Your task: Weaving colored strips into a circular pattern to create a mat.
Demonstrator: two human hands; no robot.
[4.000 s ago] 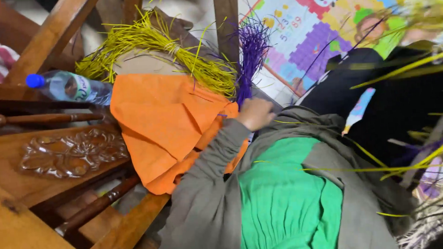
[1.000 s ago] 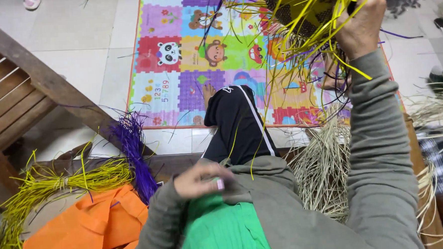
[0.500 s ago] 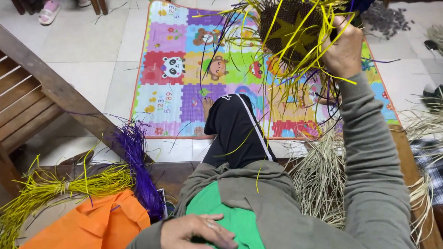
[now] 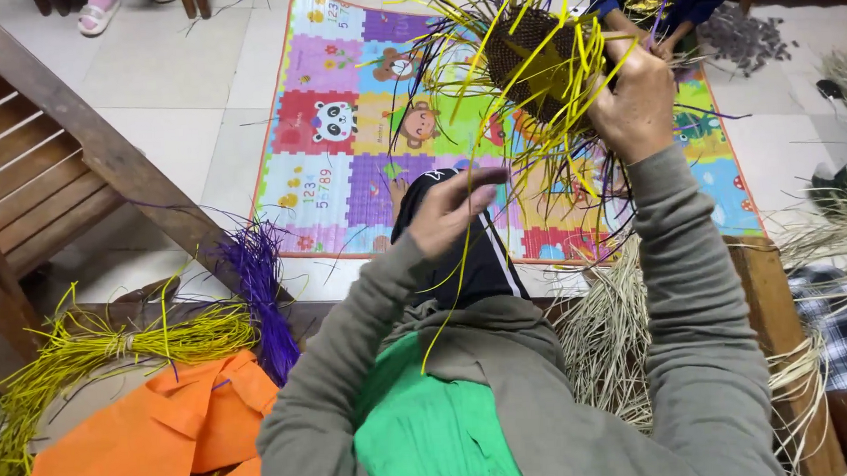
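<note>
My right hand (image 4: 638, 100) clamps the half-woven dark basket (image 4: 530, 57) up in front of me, over the colourful play mat (image 4: 342, 127), fingers wrapped tight on its rim. My left hand (image 4: 451, 208), loosely curled and empty, reaches for a trailing yellow strand (image 4: 463, 265); best to pinch it low and draw it taut before weaving

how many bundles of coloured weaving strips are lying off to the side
2: a yellow bundle lies at lower left above the orange cloth, and a purple bundle lies just to its right. More may be hidden under the cloth.
</note>
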